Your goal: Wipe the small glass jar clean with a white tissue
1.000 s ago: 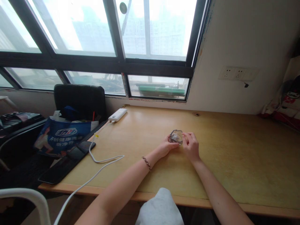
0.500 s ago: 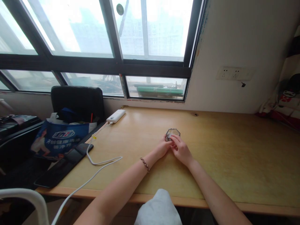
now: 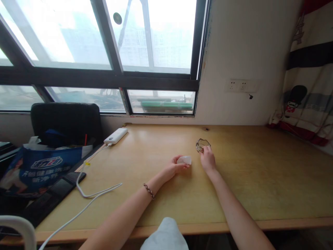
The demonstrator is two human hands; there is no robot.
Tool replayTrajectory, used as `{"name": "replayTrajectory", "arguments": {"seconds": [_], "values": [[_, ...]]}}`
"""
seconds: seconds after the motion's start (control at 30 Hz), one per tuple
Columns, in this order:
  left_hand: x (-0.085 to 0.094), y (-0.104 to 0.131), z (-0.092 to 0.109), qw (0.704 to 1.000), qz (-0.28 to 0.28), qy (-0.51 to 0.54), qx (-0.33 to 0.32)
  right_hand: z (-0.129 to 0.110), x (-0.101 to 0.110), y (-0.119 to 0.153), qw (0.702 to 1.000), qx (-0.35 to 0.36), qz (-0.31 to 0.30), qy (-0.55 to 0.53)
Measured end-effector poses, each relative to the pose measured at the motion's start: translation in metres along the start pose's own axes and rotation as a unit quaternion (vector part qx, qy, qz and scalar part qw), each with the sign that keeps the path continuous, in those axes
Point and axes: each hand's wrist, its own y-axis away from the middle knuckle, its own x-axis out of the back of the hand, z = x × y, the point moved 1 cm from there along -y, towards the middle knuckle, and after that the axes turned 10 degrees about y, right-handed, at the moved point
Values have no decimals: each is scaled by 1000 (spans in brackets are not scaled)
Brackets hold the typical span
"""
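Note:
My left hand (image 3: 177,169) is closed around a small white piece (image 3: 185,160) that looks like folded tissue; its material is hard to tell. To the right, my right hand (image 3: 208,161) pinches the near rim of a small clear glass dish (image 3: 199,146) with a wavy, dark-edged rim. The dish is tilted, with its opening partly towards me, and fingers cover its near side. A gap separates the two hands over the wooden desk (image 3: 161,205). Whether the dish touches the desktop I cannot tell.
A white power bank (image 3: 116,136) lies at the desk's left edge, and its white cable (image 3: 100,191) loops across the near left. Beyond that edge stand a black chair (image 3: 66,119) and a blue bag (image 3: 49,166). A patterned curtain (image 3: 312,100) hangs at the right.
My hands have moved apart, and the dish has gone right and away with my right hand. The white piece now shows in my left hand. The view has turned slightly right.

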Motion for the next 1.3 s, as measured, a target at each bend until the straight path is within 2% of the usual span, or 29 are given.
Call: {"name": "replayTrajectory", "arguments": {"seconds": [0.1, 0.33, 0.5, 0.67, 1.1, 1.3], "values": [[4, -1, 1, 1000, 5, -18, -12, 45, -3, -25, 998, -33, -7, 46], [7, -3, 3, 998, 23, -36, -37, 163, -13, -73, 995, -37, -5, 92], [6, -4, 3, 999, 21, -37, -26, 212, -16, -83, 996, -43, 40, 67], [5, -3, 4, 999, 30, -36, -17, 229, -18, -80, 997, -37, 48, 39], [5, -1, 4, 1000, -10, -18, -23, 229, -28, -80, 998, -6, 20, 55], [8, -2, 4, 999, 4, -13, -43, 231, -31, -81, 999, 0, 20, 49]]}}
